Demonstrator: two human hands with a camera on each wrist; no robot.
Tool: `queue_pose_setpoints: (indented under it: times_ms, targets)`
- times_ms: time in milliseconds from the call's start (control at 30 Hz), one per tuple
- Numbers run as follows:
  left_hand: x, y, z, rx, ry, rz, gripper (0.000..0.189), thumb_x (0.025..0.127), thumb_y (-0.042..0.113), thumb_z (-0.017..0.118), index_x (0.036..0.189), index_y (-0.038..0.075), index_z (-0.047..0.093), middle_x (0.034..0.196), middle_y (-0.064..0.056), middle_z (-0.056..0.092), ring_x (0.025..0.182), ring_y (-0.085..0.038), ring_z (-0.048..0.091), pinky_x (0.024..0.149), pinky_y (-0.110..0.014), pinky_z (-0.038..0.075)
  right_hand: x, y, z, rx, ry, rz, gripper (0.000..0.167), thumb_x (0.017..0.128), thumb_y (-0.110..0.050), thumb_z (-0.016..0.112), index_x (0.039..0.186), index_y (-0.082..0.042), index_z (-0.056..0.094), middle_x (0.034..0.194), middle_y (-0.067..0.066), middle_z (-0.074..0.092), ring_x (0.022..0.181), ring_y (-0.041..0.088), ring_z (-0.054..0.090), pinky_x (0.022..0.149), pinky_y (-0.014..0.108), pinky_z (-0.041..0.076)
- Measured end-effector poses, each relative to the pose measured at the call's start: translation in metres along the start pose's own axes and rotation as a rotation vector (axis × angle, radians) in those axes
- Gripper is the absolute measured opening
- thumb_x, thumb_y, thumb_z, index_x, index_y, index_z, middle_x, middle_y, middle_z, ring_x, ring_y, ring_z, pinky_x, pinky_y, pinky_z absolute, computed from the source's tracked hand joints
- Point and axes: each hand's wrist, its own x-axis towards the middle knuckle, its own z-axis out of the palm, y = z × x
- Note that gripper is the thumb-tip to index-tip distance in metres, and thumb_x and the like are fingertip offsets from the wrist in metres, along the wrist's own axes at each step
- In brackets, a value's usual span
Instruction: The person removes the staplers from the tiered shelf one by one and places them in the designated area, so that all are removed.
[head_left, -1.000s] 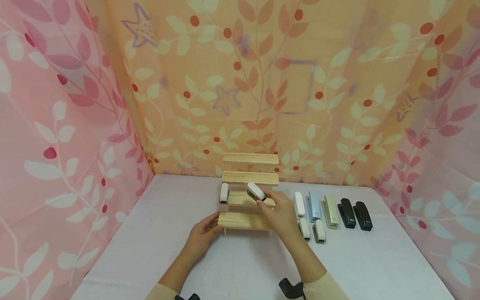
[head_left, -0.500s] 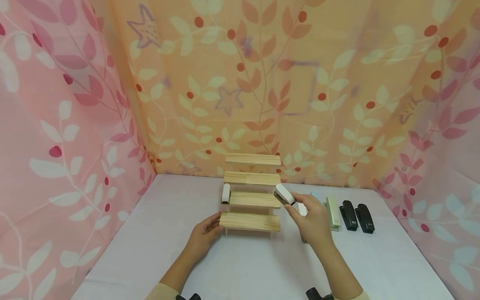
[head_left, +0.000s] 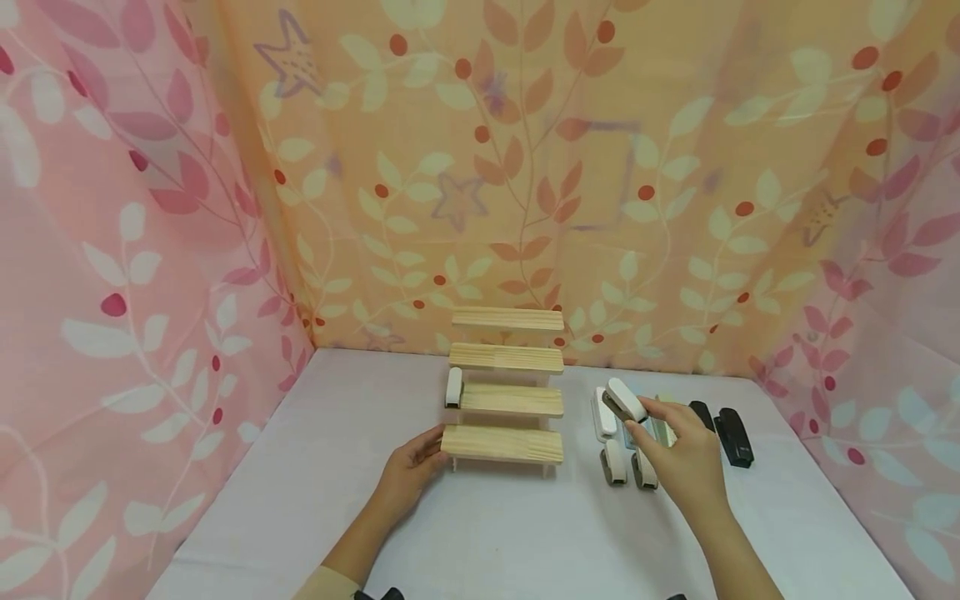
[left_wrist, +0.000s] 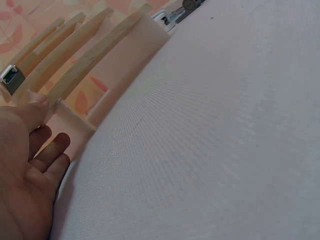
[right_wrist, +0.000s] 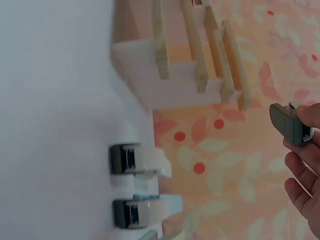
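My right hand (head_left: 686, 462) pinches a small white stapler (head_left: 625, 400) between thumb and fingers, held above the other staplers at the right. In the right wrist view its dark grey base (right_wrist: 287, 124) faces the camera. My left hand (head_left: 408, 473) holds the left end of the lowest step of a tiered wooden rack (head_left: 501, 444). From the left wrist, the thumb (left_wrist: 37, 100) lies at the step's end and the fingers bend beside the side panel. Another small white stapler (head_left: 453, 387) stands at the left end of the second step up.
Right of the rack, two small white staplers (head_left: 613, 462) stand in front of a longer white stapler (head_left: 603, 414). Light blue and green staplers are partly behind my right hand. Black staplers (head_left: 735, 437) lie farther right. Patterned curtains (head_left: 517, 167) bound the white table (head_left: 360, 392).
My right hand has moved right with the small white stapler, from over the rack's second step to above the row of staplers. The left hand stays on the rack.
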Motion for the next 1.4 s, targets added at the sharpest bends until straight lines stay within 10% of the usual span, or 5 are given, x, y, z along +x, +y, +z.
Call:
queue_pose_setpoints:
  times_ms: [333,667,1400]
  targets:
    - [0.001,-0.001,0.001,-0.015,-0.007,-0.015,0.057,0.095,0.022,0.074,0.147,0.01,0.055,0.142,-0.012,0.062,0.129,-0.027,0.062,0.102,-0.023,0.053,-0.014,0.031,-0.026,-0.092,0.028,0.088,0.045,0.078,-0.014,0.091,0.119,-0.008,0.076,0.115,0.007,0.072,0.107,0.026,0.064,0.088,-0.001,0.032]
    - [0.001,0.003,0.002,-0.025,0.001,-0.01,0.057,0.095,0.021,0.074,0.147,0.009,0.055,0.142,-0.012,0.062,0.13,-0.026,0.061,0.103,-0.023,0.052,-0.026,0.058,-0.036,-0.14,0.065,0.199,0.043,0.076,-0.018,0.092,0.116,-0.011,0.077,0.111,0.006,0.073,0.1,-0.005,0.052,0.083,0.008,0.035]
    - [0.0,0.002,0.0,0.006,0.004,-0.019,0.056,0.096,0.024,0.073,0.147,0.012,0.055,0.143,-0.009,0.062,0.13,-0.025,0.061,0.103,-0.023,0.052,-0.047,0.101,-0.037,-0.229,-0.11,0.367,0.045,0.084,-0.034,0.086,0.115,-0.003,0.072,0.11,0.024,0.066,0.101,0.035,0.056,0.074,0.041,0.041]
